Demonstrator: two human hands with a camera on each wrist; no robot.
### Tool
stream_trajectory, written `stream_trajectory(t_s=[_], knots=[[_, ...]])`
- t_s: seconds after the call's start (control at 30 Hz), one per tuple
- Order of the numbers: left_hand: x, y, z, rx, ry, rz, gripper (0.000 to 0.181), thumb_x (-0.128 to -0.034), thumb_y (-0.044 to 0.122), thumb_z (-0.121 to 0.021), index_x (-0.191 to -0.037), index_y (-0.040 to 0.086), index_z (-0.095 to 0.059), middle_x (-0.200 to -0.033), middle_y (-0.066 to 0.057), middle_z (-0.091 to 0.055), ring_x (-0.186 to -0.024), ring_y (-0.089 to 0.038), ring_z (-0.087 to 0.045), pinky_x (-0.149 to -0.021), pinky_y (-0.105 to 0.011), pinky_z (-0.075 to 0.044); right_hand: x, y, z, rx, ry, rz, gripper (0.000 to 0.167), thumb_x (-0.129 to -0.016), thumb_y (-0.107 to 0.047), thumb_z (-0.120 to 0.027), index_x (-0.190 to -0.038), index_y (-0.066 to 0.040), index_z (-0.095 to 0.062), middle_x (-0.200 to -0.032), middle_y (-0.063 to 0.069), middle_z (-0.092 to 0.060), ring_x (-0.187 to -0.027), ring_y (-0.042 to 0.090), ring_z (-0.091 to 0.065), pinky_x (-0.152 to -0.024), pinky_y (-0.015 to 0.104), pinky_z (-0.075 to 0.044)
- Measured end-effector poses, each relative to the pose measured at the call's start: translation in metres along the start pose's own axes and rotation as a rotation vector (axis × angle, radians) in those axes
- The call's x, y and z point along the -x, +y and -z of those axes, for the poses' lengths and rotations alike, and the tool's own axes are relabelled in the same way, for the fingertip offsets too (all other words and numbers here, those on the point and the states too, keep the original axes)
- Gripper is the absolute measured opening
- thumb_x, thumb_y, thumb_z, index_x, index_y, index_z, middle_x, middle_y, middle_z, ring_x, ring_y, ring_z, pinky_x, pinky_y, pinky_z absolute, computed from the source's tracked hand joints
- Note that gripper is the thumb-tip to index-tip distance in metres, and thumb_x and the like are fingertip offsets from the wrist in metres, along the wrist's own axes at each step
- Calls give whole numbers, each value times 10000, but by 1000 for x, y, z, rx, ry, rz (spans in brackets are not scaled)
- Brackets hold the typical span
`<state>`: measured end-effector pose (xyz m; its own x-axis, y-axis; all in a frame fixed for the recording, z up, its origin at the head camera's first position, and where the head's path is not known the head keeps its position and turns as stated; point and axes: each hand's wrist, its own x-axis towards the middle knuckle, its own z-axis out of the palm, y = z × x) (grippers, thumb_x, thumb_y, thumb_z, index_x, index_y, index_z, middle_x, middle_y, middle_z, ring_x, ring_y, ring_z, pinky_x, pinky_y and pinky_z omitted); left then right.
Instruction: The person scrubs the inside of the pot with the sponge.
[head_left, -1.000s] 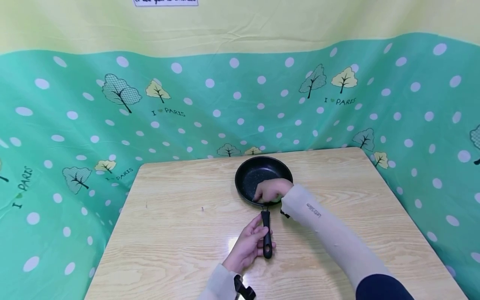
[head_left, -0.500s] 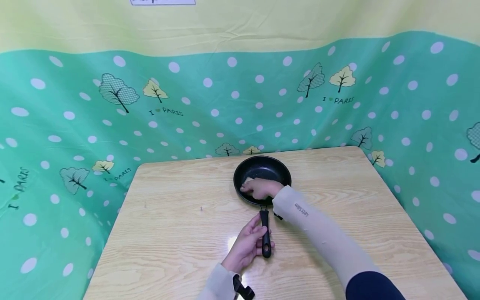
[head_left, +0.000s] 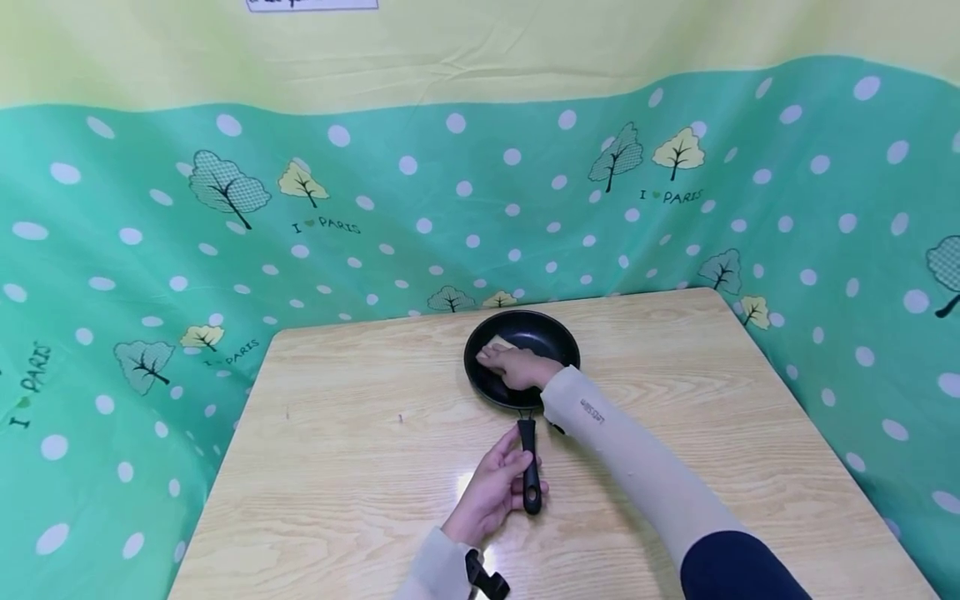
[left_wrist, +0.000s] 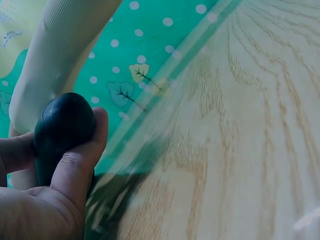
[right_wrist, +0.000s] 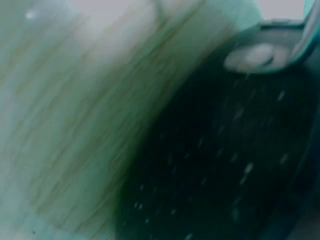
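Observation:
A black frying pan with a speckled inside lies near the table's back edge, its handle pointing toward me. My left hand grips that handle, thumb on top; the left wrist view shows the thumb and fingers round the rounded handle end. Inside the pan, my right hand presses a beige sponge against the left part of the bottom. Most of the sponge is hidden under the fingers. The right wrist view shows the dark pan interior close up and blurred; the right hand's fingers are not visible there.
The pan stands on a light wood-grain table. A green and yellow polka-dot curtain hangs close behind and along both sides. My right forearm crosses over the table's right part.
My right hand has moved with the sponge from the pan's near right side by the handle to the left, then farther back. The left hand keeps its hold on the handle.

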<state>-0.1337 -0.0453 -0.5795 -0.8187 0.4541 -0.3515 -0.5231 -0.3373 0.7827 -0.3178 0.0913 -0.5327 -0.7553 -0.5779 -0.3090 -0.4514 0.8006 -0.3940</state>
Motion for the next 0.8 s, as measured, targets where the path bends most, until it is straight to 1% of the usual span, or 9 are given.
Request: stream_trajectory(t_s=[0.1,0.33,0.43,0.5,0.63,0.8], knots=[[0,-1,0,5,3,-2,710,-1090,121,-572,-1697,153,-206,-1174,-143,-643,-788,-216,-760,-699,-382,-649,-2,4,2,-10,7,-22,641,-1050,35,-476,-1650,-165,-370,-1739,63,-235,-1614,275,-151,-1279,588,-179],[0,-1,0,9,3,-2,710,-1089,118,-571,-1697,147,-204,-1162,-124,-641,-792,-214,-759,-705,-376,-646,1,17,8,-23,13,-72,657,-1044,67,-449,-1655,-154,-350,-1744,73,-210,-1615,274,-135,-1288,576,-142],[0,-2,0,9,2,-3,713,-1088,121,-577,-1696,149,-206,-1173,-133,-638,-794,-216,-759,-696,-372,-645,5,24,11,-19,18,-90,668,-1028,78,-464,-1649,-148,-367,-1739,86,-226,-1612,288,-150,-1281,594,-157],[-1,-1,0,9,2,-4,710,-1088,121,-577,-1696,155,-212,-1175,-134,-636,-797,-217,-759,-693,-370,-645,8,28,13,-11,21,-104,668,-1017,84,-478,-1639,-145,-392,-1733,94,-247,-1609,299,-168,-1269,627,-169],[0,-1,-1,4,0,-10,705,-1090,124,-575,-1695,154,-214,-1151,-124,-642,-794,-224,-759,-699,-386,-648,15,33,18,14,4,-146,645,-1026,69,-498,-1625,-163,-430,-1721,88,-286,-1600,314,-203,-1261,635,-190],[0,0,-1,0,0,-9,696,-1093,122,-564,-1695,155,-215,-1140,-122,-642,-791,-227,-759,-700,-399,-650,24,29,25,5,-44,-184,606,-1048,44,-500,-1611,-175,-456,-1709,73,-316,-1586,324,-244,-1275,569,-210]])
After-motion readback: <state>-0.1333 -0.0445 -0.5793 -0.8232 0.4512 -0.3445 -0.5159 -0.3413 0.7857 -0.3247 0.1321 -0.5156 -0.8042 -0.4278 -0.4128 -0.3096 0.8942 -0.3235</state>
